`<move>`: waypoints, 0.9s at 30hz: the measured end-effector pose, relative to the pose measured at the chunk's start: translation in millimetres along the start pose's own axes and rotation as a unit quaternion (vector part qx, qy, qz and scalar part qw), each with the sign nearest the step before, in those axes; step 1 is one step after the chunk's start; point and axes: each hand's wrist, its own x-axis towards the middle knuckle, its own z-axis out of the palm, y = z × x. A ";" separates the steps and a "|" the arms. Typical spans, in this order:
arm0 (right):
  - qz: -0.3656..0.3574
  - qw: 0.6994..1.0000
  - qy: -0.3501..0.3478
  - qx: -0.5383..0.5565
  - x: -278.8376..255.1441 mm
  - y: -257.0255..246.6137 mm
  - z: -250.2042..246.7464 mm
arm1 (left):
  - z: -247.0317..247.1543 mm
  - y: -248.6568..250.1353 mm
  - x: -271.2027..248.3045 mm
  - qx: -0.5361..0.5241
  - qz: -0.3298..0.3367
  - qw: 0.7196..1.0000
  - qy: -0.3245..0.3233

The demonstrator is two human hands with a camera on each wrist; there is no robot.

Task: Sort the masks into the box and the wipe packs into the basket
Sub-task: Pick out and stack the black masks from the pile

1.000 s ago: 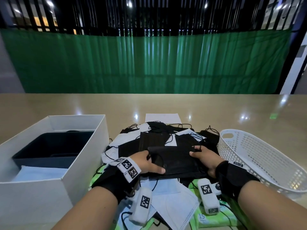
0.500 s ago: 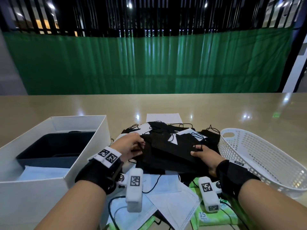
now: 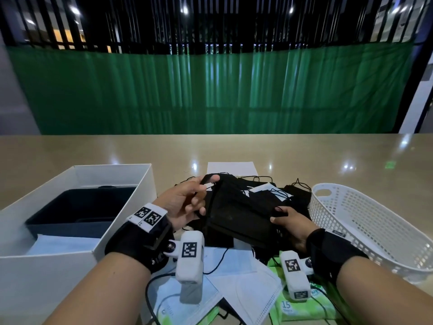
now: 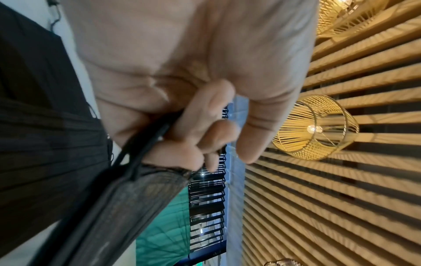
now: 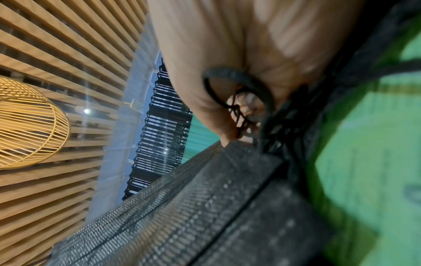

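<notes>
Both hands have just lifted a stack of black masks [image 3: 239, 219] off the table-centre pile, left hand [image 3: 185, 205] and right hand [image 3: 290, 222] each pinching an end, ready for the box [image 3: 121, 177] at the left edge.

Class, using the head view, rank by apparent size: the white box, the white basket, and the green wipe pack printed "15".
1. white box, nearest the camera, so enlarged
2. white basket
3. green wipe pack, partly covered

The tan table [image 3: 93, 151] bears a white box [image 3: 121, 233], a mask pile [image 3: 246, 277], wipe packs [image 3: 302, 310] and a white basket [image 3: 379, 228].
</notes>
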 end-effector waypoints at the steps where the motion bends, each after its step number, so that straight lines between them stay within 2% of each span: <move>1: 0.001 1.000 -0.004 0.003 -0.5 -0.5 0.3 | 3.0 2.9 -0.7 0.021 0.006 1.000 0.015; 5: 0.012 0.999 -0.018 0.041 1.3 1.3 -1.1 | 12.2 16.8 0.0 0.086 0.022 0.994 0.065; 10: 0.011 1.000 -0.017 0.011 -2.1 -2.7 1.1 | 19.3 33.6 1.1 0.195 0.020 0.976 0.093; 13: 0.015 0.998 -0.062 -0.024 -10.6 -11.0 2.2 | 22.2 46.0 2.1 0.260 0.033 0.959 0.108; 16: 0.024 0.996 -0.067 -0.054 -21.0 -23.4 -0.9 | 22.6 61.5 2.2 0.267 0.056 0.954 0.123; 19: -0.029 0.996 -0.075 -0.025 -27.2 -42.4 -4.3 | 21.5 76.1 0.5 0.271 0.061 0.950 0.146; 22: -0.087 0.990 -0.109 0.001 -30.3 -59.2 -3.2 | 19.0 86.6 -2.4 0.277 0.052 0.947 0.153; 24: -0.100 0.986 -0.134 0.022 -30.8 -67.9 0.5 | 16.3 92.7 -4.7 0.273 0.059 0.948 0.153; 27: -0.109 0.978 -0.176 -0.019 -32.5 -80.0 11.6 | 14.5 103.2 -11.9 0.255 0.084 0.953 0.142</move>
